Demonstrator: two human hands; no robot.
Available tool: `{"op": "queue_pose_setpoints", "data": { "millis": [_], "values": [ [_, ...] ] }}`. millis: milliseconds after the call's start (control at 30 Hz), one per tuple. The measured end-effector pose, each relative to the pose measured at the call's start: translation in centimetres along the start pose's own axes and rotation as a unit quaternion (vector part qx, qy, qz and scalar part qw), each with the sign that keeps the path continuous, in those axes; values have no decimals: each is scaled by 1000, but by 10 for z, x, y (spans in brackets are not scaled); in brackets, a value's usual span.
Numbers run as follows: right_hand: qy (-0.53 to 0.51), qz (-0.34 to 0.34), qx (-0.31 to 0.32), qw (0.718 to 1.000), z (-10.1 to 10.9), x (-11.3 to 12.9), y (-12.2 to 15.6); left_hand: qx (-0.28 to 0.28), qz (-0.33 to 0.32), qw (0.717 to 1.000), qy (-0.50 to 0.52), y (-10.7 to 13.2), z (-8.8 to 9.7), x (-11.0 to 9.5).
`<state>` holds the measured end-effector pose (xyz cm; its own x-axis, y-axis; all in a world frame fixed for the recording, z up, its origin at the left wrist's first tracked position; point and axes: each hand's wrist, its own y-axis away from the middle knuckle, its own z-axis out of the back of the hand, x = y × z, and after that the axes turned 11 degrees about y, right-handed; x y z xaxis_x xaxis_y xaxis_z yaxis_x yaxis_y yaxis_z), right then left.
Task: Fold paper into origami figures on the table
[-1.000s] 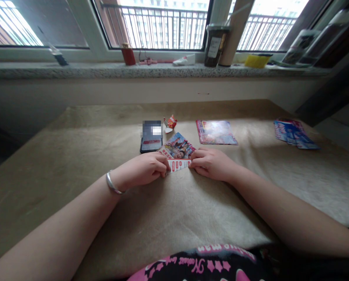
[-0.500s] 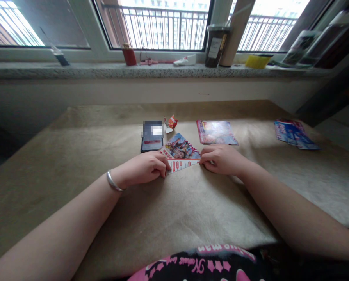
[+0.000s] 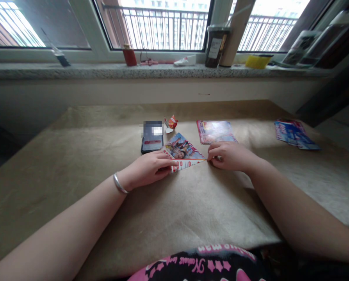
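A folded colourful printed sheet [image 3: 182, 153] lies on the tan table cover [image 3: 75, 156] in front of me. My left hand [image 3: 151, 168], with a silver bracelet on its wrist, lies on the sheet's left end with its fingers stretched out and pressing down. My right hand [image 3: 230, 156] pinches the sheet's pointed right tip between thumb and fingers.
A dark phone [image 3: 152, 137] lies just behind the sheet, with a small folded paper piece [image 3: 171, 123] beside it. Another printed sheet [image 3: 215, 131] lies behind my right hand, and more [image 3: 293, 133] at the far right. Jars and small objects stand on the stone windowsill [image 3: 104, 71].
My right hand has slid rightward along the fold to the sheet's tip. My left hand has uncurled and now lies flat on the sheet.
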<state>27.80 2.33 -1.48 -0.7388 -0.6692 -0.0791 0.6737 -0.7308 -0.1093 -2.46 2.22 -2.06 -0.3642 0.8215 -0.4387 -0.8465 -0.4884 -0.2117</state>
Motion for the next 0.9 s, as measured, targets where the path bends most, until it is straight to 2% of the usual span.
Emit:
{"op": "queue_pose_setpoints", "data": {
  "millis": [67, 167, 300, 400, 600, 833, 900],
  "values": [
    [13, -7, 8, 1000, 1, 1, 0, -2, -9, 1000, -18, 0, -6, -2],
    [53, -29, 18, 998, 2, 4, -1, -25, 13, 998, -60, -1, -12, -11],
    [81, -98, -17, 992, 0, 10, -3, -31, 22, 995, -94, -4, -17, -21],
    [67, -119, -47, 990, -5, 11, -3, -25, 17, 995, -97, -4, -18, -20],
    [48, -90, -97, 990, -12, 12, -5, -2, -27, 998, -61, -2, -17, -16],
    [-58, -139, -148, 978, -12, 17, -7, 34, -49, 998, -11, -3, -14, -17],
    [-66, -127, -154, 978, -14, 17, -8, 39, -53, 998, 5, -4, -14, -19]
  ]
}}
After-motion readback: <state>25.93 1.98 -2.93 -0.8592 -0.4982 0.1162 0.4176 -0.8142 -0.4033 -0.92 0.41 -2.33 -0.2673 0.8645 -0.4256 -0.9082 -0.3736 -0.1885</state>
